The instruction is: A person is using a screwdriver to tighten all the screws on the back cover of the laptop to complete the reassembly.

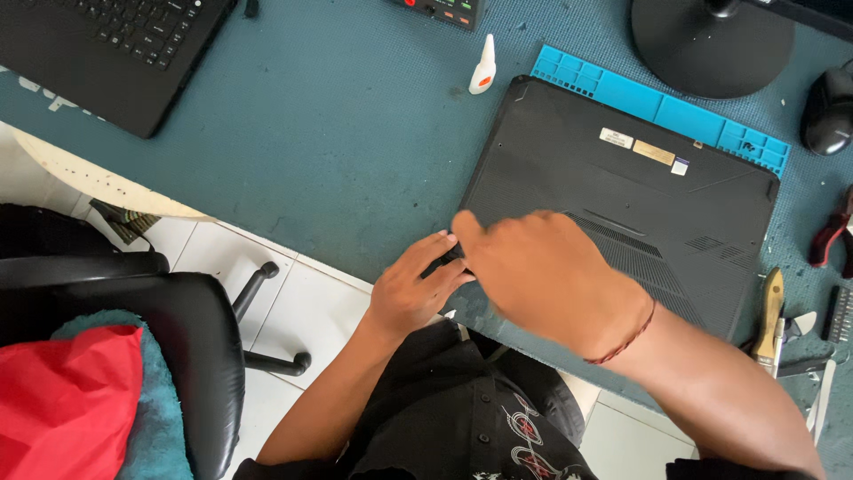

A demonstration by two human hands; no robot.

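A black laptop (622, 187) lies upside down, its vented bottom cover facing up, on a blue silicone mat (657, 107) over the teal desk. My left hand (413, 289) presses its fingers against the laptop's near left corner at the desk edge. Over the same corner, my right hand (542, 271) rests palm down with a red thread at the wrist and the thumb pointing left. What sits under the fingers is hidden. No tool shows in either hand.
A second open black laptop (115, 44) sits far left. A small white glue bottle (482, 67) stands behind the mat. A round monitor base (711, 44), a black mouse (828, 111), red pliers (833, 233), a brush (770, 320) and other tools lie right. A black office chair (178, 347) stands left.
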